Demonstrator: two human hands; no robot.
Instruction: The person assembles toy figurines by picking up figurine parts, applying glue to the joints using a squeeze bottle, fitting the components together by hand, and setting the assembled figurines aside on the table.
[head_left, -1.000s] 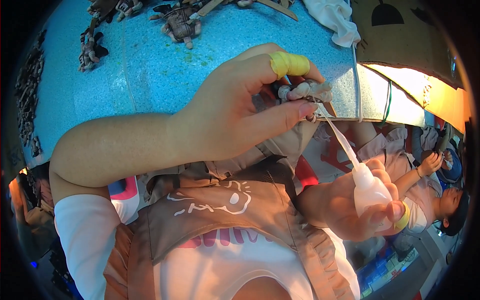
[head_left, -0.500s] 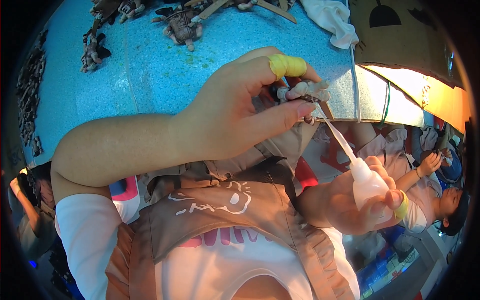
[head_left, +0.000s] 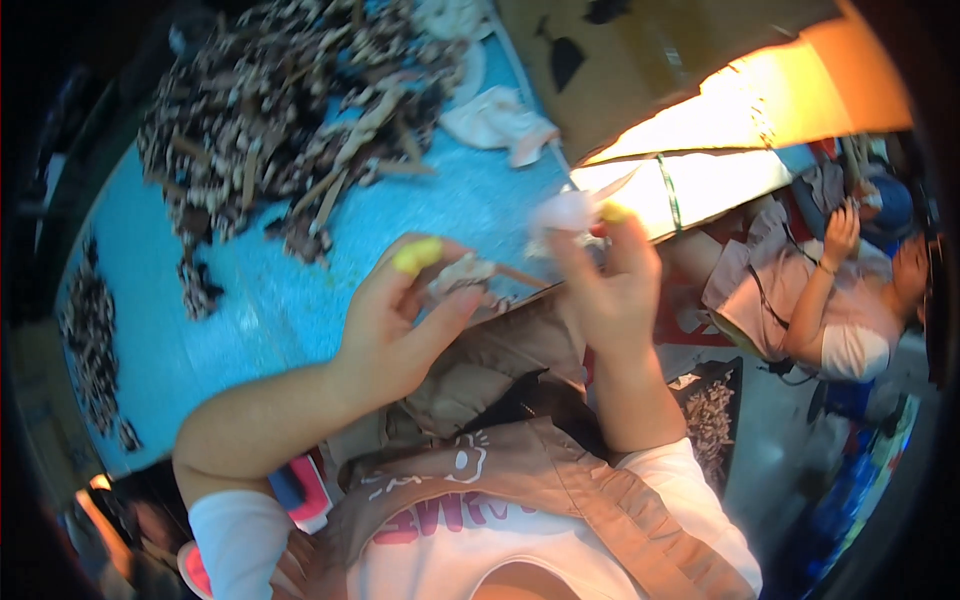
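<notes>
Over the near edge of the blue tabletop, my left hand pinches a small pale figurine between thumb and fingers. A thin brown wooden stick juts from the figurine to the right. Yellow tape wraps one of the left fingers. To the right of it, my right hand is closed on a small white squeeze bottle, raised at the table's edge and apart from the figurine. The bottle is smeared by motion, and its thin nozzle points up to the right.
A large heap of similar figurines and wooden sticks covers the far table, with a smaller heap at the left. A white cloth lies beside a cardboard box. Another person sits at the right, near a dark tray of small pieces.
The view has swung, showing more of the heap. My right hand has lifted the bottle from low right to the table's edge, taking its nozzle off the figurine. My left hand keeps its hold.
</notes>
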